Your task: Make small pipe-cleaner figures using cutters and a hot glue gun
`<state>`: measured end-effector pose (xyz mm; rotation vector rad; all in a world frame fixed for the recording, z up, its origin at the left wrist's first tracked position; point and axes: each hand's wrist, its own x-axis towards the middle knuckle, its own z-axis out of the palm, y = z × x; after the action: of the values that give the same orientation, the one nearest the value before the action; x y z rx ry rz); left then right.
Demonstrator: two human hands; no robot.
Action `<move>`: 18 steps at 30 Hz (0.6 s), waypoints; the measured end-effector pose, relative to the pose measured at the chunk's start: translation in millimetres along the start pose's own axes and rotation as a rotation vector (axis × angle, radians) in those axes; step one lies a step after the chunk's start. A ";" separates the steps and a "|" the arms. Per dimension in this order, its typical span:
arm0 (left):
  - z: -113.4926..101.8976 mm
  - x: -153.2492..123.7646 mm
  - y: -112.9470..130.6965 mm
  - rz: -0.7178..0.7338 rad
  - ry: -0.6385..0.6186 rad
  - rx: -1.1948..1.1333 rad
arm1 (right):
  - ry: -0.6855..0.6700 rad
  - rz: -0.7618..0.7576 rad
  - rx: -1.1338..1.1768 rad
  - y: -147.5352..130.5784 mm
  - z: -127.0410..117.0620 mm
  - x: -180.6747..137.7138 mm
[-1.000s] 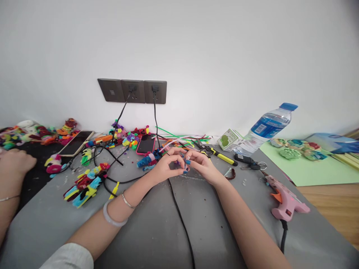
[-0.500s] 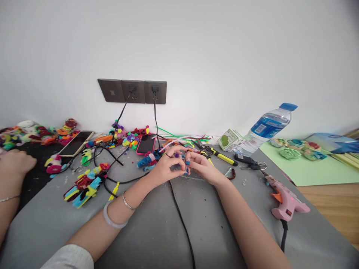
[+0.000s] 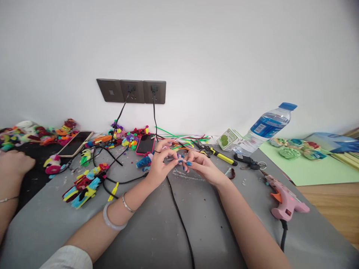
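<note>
Pale piece: pinched by left hand and right hand, each grip closed; left hand shifted toward ten o'clock.

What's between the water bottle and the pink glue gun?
Keys with a black fob lie between them, as the head view shows.

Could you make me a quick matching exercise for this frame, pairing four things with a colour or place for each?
Things:
1. Left hand
2. Glue gun
3. Bottle
4. Pliers

Descriptions:
A. Yellow and black handles
B. Mostly pink, at the right side of the table
C. Close to the right hand
D. Clear, with a blue cap

Right pairs: 1-C, 2-B, 3-D, 4-A
</note>
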<state>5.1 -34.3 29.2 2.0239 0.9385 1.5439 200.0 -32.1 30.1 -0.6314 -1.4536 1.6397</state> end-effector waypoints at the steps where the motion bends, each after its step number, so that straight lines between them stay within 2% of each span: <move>1: 0.0 0.1 -0.6 -0.012 -0.007 -0.012 | 0.004 -0.001 -0.003 0.2 -0.4 0.2; 8: -1.4 2.4 -8.0 -0.020 -0.055 -0.020 | 0.173 -0.050 -0.052 1.5 -4.8 3.3; 12: 0.6 1.7 -11.6 -0.088 -0.057 -0.082 | 0.256 -0.090 -0.066 3.1 -6.8 4.4; 15: 2.9 0.8 -15.5 -0.128 -0.087 -0.147 | 0.267 -0.102 -0.086 3.0 -5.9 4.6; 18: 4.7 0.5 -19.2 -0.186 -0.132 -0.243 | 0.216 -0.071 -0.152 1.6 -3.8 4.4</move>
<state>4.7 -20.6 15.1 1.7908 0.8197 1.3376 200.3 -26.3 28.5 -0.8071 -1.4327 1.3697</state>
